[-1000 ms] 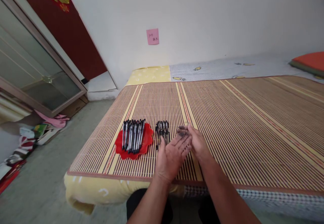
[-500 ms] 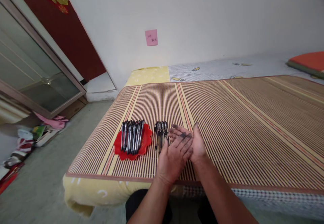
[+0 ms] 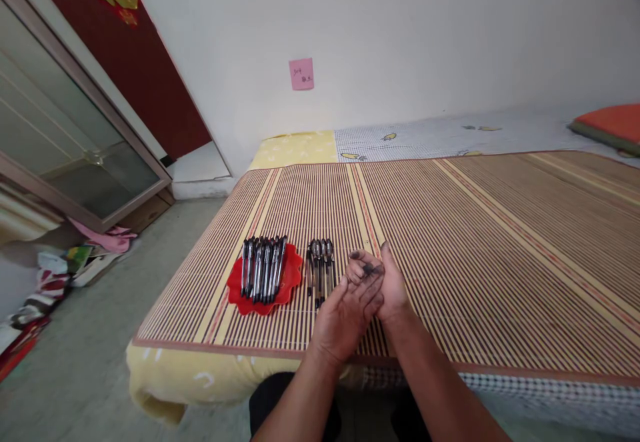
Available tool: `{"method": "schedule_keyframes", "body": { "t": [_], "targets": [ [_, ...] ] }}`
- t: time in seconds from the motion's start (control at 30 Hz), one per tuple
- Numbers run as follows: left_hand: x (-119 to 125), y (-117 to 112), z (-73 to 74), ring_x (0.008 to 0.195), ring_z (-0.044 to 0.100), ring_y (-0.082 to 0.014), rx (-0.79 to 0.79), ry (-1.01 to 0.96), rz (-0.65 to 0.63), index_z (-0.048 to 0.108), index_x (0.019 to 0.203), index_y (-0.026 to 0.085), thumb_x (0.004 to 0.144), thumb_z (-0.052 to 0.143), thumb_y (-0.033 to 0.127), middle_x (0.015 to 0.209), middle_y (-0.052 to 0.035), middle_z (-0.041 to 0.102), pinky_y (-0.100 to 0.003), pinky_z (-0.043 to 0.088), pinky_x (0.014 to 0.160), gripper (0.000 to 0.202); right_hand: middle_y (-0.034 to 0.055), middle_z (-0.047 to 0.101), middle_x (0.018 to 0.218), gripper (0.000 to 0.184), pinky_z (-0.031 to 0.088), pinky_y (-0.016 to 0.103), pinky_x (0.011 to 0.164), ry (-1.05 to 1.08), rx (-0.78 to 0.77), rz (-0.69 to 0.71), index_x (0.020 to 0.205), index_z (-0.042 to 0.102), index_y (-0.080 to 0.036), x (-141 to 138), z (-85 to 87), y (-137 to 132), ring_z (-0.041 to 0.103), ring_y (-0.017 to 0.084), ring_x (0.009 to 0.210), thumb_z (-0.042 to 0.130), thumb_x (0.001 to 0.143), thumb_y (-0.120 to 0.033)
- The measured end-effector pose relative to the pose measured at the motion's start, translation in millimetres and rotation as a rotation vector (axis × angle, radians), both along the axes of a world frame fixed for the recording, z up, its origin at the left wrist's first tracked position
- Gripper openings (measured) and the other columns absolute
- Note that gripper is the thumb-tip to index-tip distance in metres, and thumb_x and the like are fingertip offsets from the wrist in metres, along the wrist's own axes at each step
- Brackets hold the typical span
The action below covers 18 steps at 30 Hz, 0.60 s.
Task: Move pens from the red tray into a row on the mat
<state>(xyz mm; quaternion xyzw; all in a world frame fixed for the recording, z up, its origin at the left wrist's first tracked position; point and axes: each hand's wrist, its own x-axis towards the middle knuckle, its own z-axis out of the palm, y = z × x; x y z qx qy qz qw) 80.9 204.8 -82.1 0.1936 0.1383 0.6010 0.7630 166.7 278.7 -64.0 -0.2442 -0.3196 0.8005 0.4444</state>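
My left hand (image 3: 345, 319) lies across my right hand (image 3: 393, 287), its fingers held out against the other palm. Dark smudges mark the fingertips and fingers of both hands. The right fingers bend loosely beside the left fingertips, and the right thumb stands up apart from them. Between the hands no object can be made out. Just left of them, several black-capped clear pens (image 3: 320, 262) lie side by side on the striped mat (image 3: 450, 262). Farther left, a red scalloped plate (image 3: 290, 279) carries a larger group of similar pens (image 3: 263, 269).
The mat covers a bed with a yellow sheet edge (image 3: 210, 379). An orange cushion (image 3: 610, 122) lies at the far right. On the wall is a pink note (image 3: 301, 74). A glass-panelled door (image 3: 65, 109) leans at left, above cloths (image 3: 107, 237) on the floor.
The right fingers, stretched out past the left hand before, are now curled in closer to it. The pens and plate have stayed put; the view has shifted very slightly.
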Motion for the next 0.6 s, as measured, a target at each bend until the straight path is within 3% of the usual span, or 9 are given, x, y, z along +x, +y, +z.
{"method": "schedule_keyframes", "body": {
  "t": [0.4,0.6],
  "targets": [
    [1.5,1.0,-0.1,0.145,0.035,-0.0176,-0.038,0.028,0.013,0.053,0.141,0.016,0.103,0.027,0.039,0.15,-0.0114,0.049,-0.036,0.024,0.12,0.051,-0.0012,0.045,0.055,0.065,0.048,0.029,0.059,0.194,-0.124,0.046,0.075,0.07,-0.02,0.9,-5.3,1.5,0.046,0.014,0.053,0.039,0.088,-0.075],
    [0.7,3.5,0.6,0.144,0.037,-0.0208,-0.035,0.035,-0.003,0.061,0.132,0.014,0.102,0.024,0.055,0.152,-0.0129,0.047,-0.036,0.026,0.119,0.063,-0.0004,0.054,0.054,0.065,0.052,0.031,0.065,0.253,-0.138,0.065,0.077,0.072,-0.019,1.4,-7.6,2.4,0.053,0.014,0.053,0.044,0.086,-0.076]
  ]
}}
